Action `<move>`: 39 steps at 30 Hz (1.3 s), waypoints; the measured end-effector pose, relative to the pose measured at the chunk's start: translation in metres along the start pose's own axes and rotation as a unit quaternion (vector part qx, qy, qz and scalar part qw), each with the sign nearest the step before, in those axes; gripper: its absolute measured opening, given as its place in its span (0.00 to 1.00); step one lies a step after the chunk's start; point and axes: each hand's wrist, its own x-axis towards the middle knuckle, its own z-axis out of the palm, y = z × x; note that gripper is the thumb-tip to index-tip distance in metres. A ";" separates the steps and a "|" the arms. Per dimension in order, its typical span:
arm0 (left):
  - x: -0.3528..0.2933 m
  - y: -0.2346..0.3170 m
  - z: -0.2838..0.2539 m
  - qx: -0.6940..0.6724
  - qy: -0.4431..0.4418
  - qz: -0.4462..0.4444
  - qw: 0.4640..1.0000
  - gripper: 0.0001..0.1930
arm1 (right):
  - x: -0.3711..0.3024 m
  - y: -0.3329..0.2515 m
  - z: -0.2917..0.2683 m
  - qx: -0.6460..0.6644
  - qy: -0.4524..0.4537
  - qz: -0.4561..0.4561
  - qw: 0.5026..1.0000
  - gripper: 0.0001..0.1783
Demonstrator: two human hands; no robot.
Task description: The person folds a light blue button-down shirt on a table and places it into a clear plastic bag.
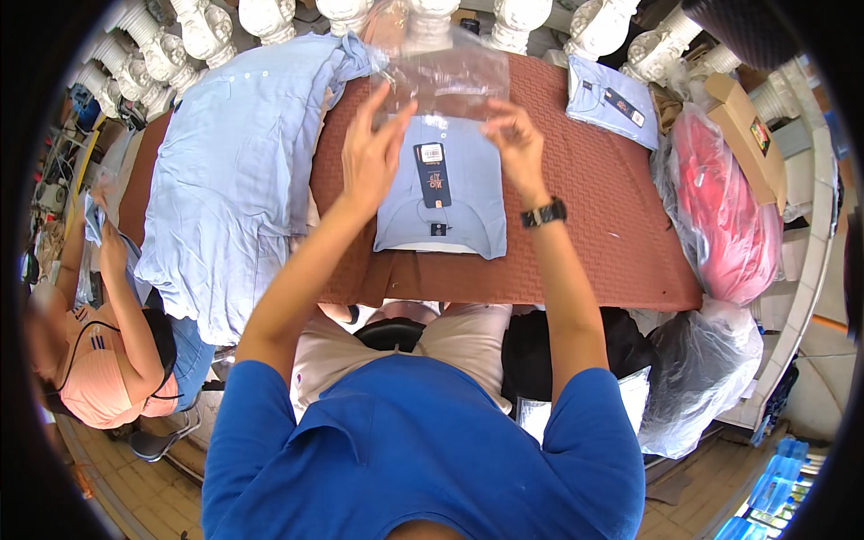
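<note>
A light blue shirt (405, 220) lies neatly folded in front of me, its collar end toward my lap. On it rests a dark hang tag (433, 175) with a white label. A clear plastic bag (450, 85) spreads over the shirt's far end and beyond it. My left hand (371, 148) is beside the bag's left edge, fingers stretched and apart. At the bag's right edge my right hand (517, 139), below a black wristwatch, has its fingers curled in a pinch at the plastic.
A heap of light blue shirts (229, 162) covers the left of the brown tablecloth (585, 207). Back right lies another folded shirt (612, 101). A bagged red bundle (720, 207) and a cardboard box (745, 135) flank the right edge. White balusters (510, 22) stand behind; a co-worker (108, 360) sits left.
</note>
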 end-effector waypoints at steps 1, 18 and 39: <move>-0.026 0.001 0.003 0.006 -0.034 -0.037 0.999 0.16 | -0.018 0.013 -0.001 -0.018 0.001 0.017 1.000 0.06; -0.022 -0.016 0.066 -0.054 -0.267 0.134 0.953 0.18 | -0.035 0.047 0.002 -0.343 0.160 0.201 0.903 0.28; 0.067 -0.076 0.054 -0.142 -0.306 -0.016 0.941 0.29 | -0.001 0.030 -0.003 0.158 -0.014 0.498 0.853 0.26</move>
